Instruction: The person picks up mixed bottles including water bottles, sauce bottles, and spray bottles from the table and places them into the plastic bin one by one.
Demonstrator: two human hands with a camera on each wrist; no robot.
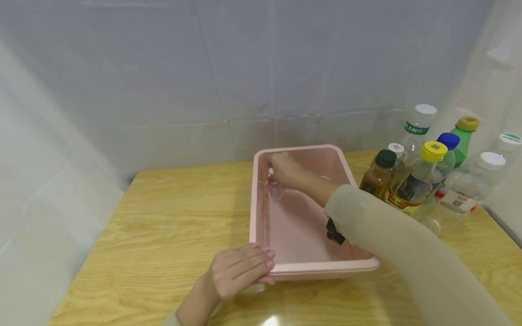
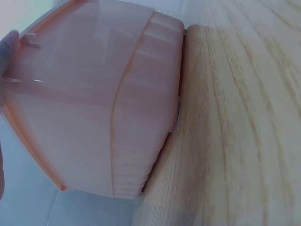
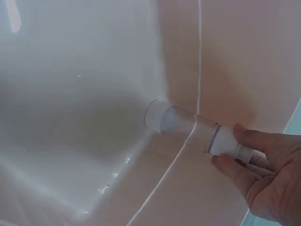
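Observation:
A pink plastic bin (image 1: 302, 268) stands on the wooden table. My left hand (image 1: 240, 271) holds its near left corner, fingers over the rim and thumb below it. In the left wrist view, the bin's outer wall (image 2: 80, 94) fills much of the picture, with fingertips (image 2: 7, 47) at its rim. Inside the bin's far left corner, my right hand (image 1: 284, 170) pinches a small clear cylindrical bottle (image 1: 276, 192) by its white upper end. The right wrist view shows the bottle (image 3: 188, 125) with its base at the bin's inner corner, between thumb and fingers of my right hand (image 3: 277, 174).
Right of the bin stand several bottles: a dark-capped brown one (image 1: 379, 174), a yellow-capped one (image 1: 420, 176), a green one (image 1: 461, 140), and clear ones with white caps (image 1: 469, 185). A grey-white sheet (image 1: 204, 90) hangs behind the table (image 1: 175, 217).

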